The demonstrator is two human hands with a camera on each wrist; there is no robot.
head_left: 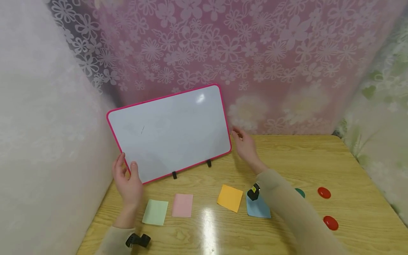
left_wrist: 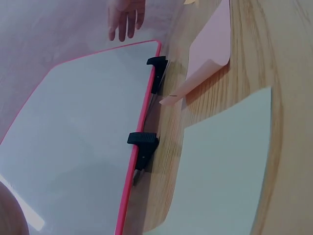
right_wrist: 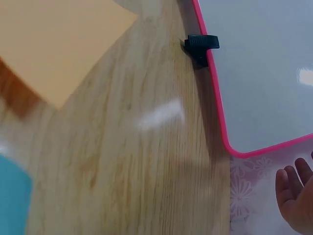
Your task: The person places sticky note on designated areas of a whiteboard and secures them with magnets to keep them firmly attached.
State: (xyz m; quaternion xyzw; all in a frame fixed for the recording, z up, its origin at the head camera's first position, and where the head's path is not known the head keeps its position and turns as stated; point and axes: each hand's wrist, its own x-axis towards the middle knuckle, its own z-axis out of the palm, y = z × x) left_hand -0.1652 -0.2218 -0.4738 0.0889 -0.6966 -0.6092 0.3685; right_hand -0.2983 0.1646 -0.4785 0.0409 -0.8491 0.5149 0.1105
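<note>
A whiteboard (head_left: 178,131) with a pink rim leans back at a slant against the flowered backdrop. Two black clip feet (left_wrist: 143,147) grip its lower rim. My left hand (head_left: 129,182) is at the lower left corner, thumb spread over the white face and fingers along the side rim; firm contact cannot be made out. Beyond the right rim is my right hand (head_left: 247,147), its fingers loosely extended and holding nothing. In the right wrist view a gap shows between the right hand (right_wrist: 298,200) and the whiteboard (right_wrist: 269,73). A short dark stroke marks the board's face.
Sticky notes lie along the front of the wooden table (head_left: 302,152): green (head_left: 155,212), pink (head_left: 182,205), orange (head_left: 230,198) and blue (head_left: 259,207). Two red discs (head_left: 324,192) and a partly covered green disc (head_left: 300,192) lie by the right forearm. A pale wall (head_left: 57,141) borders the left.
</note>
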